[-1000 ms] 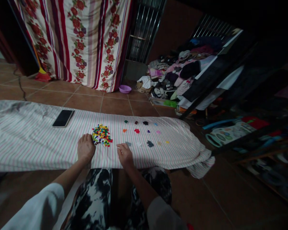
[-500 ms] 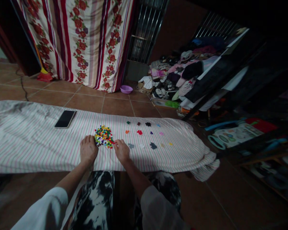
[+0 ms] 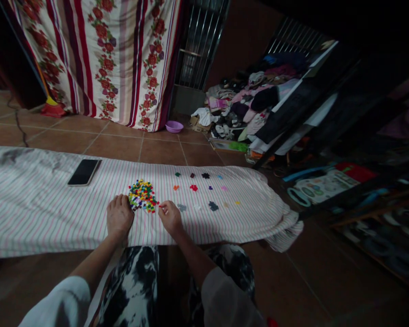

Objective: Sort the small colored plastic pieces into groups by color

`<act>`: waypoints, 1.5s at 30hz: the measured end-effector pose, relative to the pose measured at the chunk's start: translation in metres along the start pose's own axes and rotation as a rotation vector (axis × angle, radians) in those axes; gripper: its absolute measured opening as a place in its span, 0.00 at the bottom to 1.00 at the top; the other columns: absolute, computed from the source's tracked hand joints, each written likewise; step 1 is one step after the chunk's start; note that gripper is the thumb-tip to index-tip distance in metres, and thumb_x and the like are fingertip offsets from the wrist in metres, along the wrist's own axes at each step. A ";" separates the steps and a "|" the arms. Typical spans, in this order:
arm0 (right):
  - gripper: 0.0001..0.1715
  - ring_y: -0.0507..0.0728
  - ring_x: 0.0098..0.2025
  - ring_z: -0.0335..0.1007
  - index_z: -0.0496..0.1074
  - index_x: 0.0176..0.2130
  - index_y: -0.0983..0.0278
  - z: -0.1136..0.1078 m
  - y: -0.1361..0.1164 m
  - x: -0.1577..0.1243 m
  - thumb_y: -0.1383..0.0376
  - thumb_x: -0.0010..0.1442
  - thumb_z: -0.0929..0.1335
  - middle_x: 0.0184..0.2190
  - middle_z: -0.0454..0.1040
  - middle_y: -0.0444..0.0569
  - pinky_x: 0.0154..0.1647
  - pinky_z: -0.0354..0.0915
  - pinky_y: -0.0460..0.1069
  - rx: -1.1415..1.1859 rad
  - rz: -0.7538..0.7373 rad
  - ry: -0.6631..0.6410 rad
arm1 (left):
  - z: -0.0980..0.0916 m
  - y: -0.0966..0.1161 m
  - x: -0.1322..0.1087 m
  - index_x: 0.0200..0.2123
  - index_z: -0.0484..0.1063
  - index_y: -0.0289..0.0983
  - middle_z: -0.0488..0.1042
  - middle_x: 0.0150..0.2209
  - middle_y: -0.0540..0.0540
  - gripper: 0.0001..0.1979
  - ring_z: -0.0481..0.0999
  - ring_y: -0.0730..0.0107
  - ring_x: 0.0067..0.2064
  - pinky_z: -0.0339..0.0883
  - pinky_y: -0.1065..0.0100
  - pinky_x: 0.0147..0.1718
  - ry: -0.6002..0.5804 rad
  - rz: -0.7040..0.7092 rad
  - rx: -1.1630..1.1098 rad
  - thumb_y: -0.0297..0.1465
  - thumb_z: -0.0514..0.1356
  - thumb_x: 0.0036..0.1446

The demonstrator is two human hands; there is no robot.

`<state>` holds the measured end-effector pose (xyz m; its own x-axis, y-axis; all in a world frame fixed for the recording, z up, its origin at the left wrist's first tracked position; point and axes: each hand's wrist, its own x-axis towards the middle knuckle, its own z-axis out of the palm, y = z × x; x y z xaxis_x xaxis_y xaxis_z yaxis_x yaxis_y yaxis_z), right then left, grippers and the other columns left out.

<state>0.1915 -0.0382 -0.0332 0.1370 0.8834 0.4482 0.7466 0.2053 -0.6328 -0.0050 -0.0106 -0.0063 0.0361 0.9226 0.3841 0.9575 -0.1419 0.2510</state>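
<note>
A mixed pile of small coloured blocks lies on a striped cloth. My left hand rests flat against the pile's left edge, fingers stretched out. At the pile's lower right, my right hand pinches a tiny red block between thumb and fingertips. To the right, small single-colour groups are spread in rows, among them red blocks, black blocks, dark grey blocks, light grey blocks, orange blocks and pink blocks.
A phone lies on the cloth left of the pile. Beyond the cloth, a purple basin stands on the tiled floor by a flowered curtain. A heap of clothes is at the back right.
My right hand has drawn slightly back from the pile with the red block in its pinch. My left hand stays beside the pile. The whole view has shifted a little.
</note>
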 end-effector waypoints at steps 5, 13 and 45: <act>0.04 0.52 0.30 0.70 0.70 0.34 0.60 -0.010 0.004 0.005 0.68 0.57 0.65 0.29 0.72 0.44 0.34 0.67 0.46 0.067 0.003 0.027 | -0.002 0.001 0.000 0.44 0.68 0.34 0.74 0.46 0.36 0.13 0.70 0.52 0.51 0.60 0.56 0.49 0.006 0.007 0.015 0.27 0.47 0.62; 0.11 0.53 0.33 0.72 0.74 0.39 0.61 -0.047 0.026 0.031 0.66 0.60 0.63 0.35 0.75 0.47 0.37 0.68 0.47 0.055 0.048 0.075 | -0.007 0.004 0.000 0.43 0.68 0.35 0.74 0.45 0.37 0.11 0.71 0.52 0.49 0.61 0.56 0.47 0.001 0.008 0.028 0.28 0.48 0.61; 0.13 0.56 0.40 0.72 0.80 0.39 0.61 -0.094 0.119 0.100 0.71 0.61 0.66 0.38 0.77 0.50 0.43 0.63 0.48 -0.419 0.256 -0.059 | 0.000 0.003 0.002 0.49 0.68 0.34 0.72 0.51 0.35 0.14 0.69 0.50 0.54 0.60 0.54 0.50 -0.041 -0.022 0.036 0.31 0.51 0.62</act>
<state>0.3548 0.0347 -0.0042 0.3221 0.9081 0.2677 0.8931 -0.1978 -0.4039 -0.0018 -0.0095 -0.0049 0.0263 0.9393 0.3421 0.9679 -0.1094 0.2262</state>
